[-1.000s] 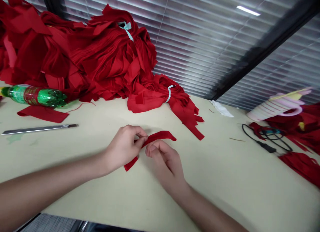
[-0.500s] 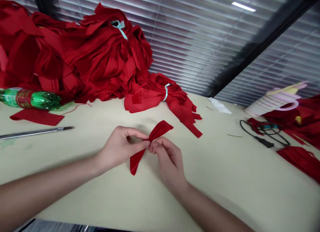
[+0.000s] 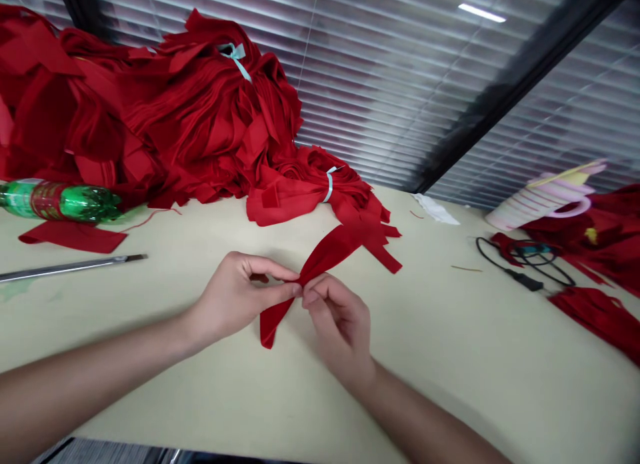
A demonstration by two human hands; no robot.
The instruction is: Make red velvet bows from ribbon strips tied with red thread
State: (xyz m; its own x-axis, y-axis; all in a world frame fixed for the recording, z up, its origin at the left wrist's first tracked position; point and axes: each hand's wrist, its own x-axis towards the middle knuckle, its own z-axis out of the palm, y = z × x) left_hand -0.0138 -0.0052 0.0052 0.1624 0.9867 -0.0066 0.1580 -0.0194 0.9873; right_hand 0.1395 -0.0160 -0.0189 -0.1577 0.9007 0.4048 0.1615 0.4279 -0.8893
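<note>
A red fabric strip (image 3: 331, 248) is gathered at its middle above the table, its upper end fanning away to the right and its lower end hanging toward me. My left hand (image 3: 239, 292) pinches the gathered middle between thumb and forefinger. Right beside it, my right hand (image 3: 343, 321) is closed, thumb against curled fingers, also at the strip's middle. Its fingertips hide the exact spot they grip. The upper end of the strip overlaps, in view, a tied bundle of red strips (image 3: 295, 197) behind it.
A large heap of red fabric (image 3: 190, 111) lies along the back left. At left are a green bottle (image 3: 75, 201) and a thin metal brush-like tool (image 3: 75, 267). To the right stand a striped mug (image 3: 537, 201), a black cable (image 3: 525, 277) and more red fabric (image 3: 597, 317).
The strip's upper end has opened out and now reaches farther up and right. Both hands stay pinched at its middle, the right hand shifted very slightly. The view has drifted a little.
</note>
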